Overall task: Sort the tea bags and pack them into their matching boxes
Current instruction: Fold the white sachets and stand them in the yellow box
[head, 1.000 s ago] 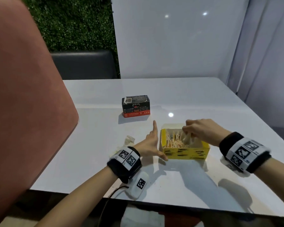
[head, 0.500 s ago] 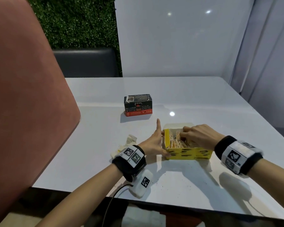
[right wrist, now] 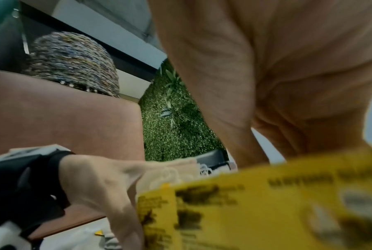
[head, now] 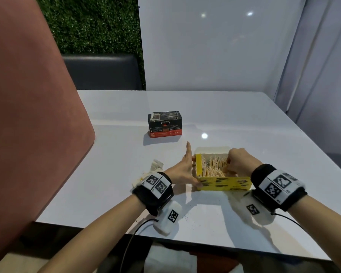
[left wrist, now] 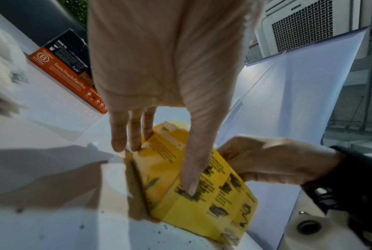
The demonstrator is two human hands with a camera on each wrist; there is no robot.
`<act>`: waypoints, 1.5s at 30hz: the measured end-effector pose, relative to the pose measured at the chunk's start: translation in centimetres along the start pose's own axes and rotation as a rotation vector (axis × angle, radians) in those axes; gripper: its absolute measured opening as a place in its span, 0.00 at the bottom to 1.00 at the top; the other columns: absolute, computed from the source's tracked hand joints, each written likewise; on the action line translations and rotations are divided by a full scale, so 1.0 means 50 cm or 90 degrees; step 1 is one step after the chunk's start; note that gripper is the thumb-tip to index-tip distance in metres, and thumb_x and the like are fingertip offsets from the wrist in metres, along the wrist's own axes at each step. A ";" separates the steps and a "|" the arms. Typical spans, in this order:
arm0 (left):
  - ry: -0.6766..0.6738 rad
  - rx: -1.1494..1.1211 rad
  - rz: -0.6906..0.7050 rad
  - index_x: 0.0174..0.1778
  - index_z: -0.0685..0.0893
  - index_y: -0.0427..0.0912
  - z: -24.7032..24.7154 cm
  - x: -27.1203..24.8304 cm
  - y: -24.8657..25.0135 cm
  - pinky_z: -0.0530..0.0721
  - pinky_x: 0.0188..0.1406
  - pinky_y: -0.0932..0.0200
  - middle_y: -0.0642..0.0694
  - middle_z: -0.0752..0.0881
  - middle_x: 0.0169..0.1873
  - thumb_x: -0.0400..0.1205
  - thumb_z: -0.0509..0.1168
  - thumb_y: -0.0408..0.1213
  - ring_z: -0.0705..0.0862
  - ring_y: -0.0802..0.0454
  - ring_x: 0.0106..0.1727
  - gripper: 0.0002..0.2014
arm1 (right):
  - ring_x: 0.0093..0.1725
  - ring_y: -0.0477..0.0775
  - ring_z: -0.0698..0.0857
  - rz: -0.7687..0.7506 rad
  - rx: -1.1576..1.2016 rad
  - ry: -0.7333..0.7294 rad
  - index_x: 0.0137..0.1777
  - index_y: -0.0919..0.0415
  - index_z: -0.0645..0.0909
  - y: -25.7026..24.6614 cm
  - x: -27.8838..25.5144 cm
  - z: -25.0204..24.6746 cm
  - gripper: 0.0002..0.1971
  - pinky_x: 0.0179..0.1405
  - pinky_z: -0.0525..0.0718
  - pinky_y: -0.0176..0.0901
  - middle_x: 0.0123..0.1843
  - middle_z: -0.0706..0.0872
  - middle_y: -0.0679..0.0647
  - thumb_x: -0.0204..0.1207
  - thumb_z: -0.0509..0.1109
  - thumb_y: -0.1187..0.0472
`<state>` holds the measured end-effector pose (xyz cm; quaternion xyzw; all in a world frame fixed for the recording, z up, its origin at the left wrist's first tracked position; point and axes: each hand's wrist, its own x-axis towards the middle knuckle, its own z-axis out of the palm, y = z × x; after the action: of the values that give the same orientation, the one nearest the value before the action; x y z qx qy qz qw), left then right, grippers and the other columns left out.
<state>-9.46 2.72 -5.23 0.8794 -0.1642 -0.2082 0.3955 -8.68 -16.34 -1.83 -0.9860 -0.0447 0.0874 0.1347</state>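
Note:
The open yellow box [head: 224, 184] lies near the table's front edge, with several pale tea bags [head: 215, 167] packed upright inside. My left hand [head: 191, 171] braces its left end: straight fingers lie on the end flap, the thumb rests on the printed front wall [left wrist: 202, 211], and the index finger points away. My right hand [head: 231, 165] reaches into the box's right end, its fingers curled down on the tea bags and their tips hidden. The closed black and orange box [head: 164, 123] stands farther back. Loose tea bags [head: 156, 166] lie left of my left wrist.
A pink chair back [head: 28, 115] fills the left side and overhangs the table's [head: 244, 119] left edge. Behind the table are a dark seat [head: 102, 71] and a white panel. Dark tea crumbs [head: 185, 217] speckle the table near the front edge.
My right hand has sunk lower into the yellow box and drawn toward its right end. My left hand has closed in against the box's left end.

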 end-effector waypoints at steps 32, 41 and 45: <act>0.172 0.121 -0.318 0.58 0.77 0.37 -0.168 -0.182 -0.140 0.86 0.45 0.53 0.39 0.84 0.52 0.73 0.73 0.51 0.85 0.46 0.45 0.25 | 0.53 0.60 0.83 -0.248 -0.004 -0.115 0.65 0.65 0.78 -0.297 0.005 0.063 0.20 0.53 0.81 0.47 0.61 0.83 0.63 0.73 0.73 0.63; 0.149 0.144 -0.326 0.50 0.76 0.39 -0.125 -0.161 -0.147 0.81 0.41 0.57 0.41 0.84 0.46 0.68 0.77 0.39 0.85 0.43 0.48 0.20 | 0.62 0.66 0.79 -0.313 -0.185 -0.120 0.67 0.65 0.71 -0.335 0.018 0.137 0.30 0.54 0.79 0.53 0.65 0.75 0.64 0.68 0.78 0.57; 0.163 0.096 -0.314 0.38 0.79 0.43 -0.127 -0.167 -0.150 0.75 0.34 0.61 0.46 0.83 0.36 0.68 0.78 0.39 0.80 0.51 0.37 0.13 | 0.58 0.67 0.82 -0.303 -0.147 -0.067 0.62 0.66 0.77 -0.315 0.016 0.124 0.16 0.46 0.76 0.48 0.61 0.80 0.64 0.75 0.68 0.63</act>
<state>-12.58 15.26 -5.19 0.9389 0.0907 -0.1725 0.2837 -10.08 0.47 -3.52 -0.9506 -0.2919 0.0991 0.0356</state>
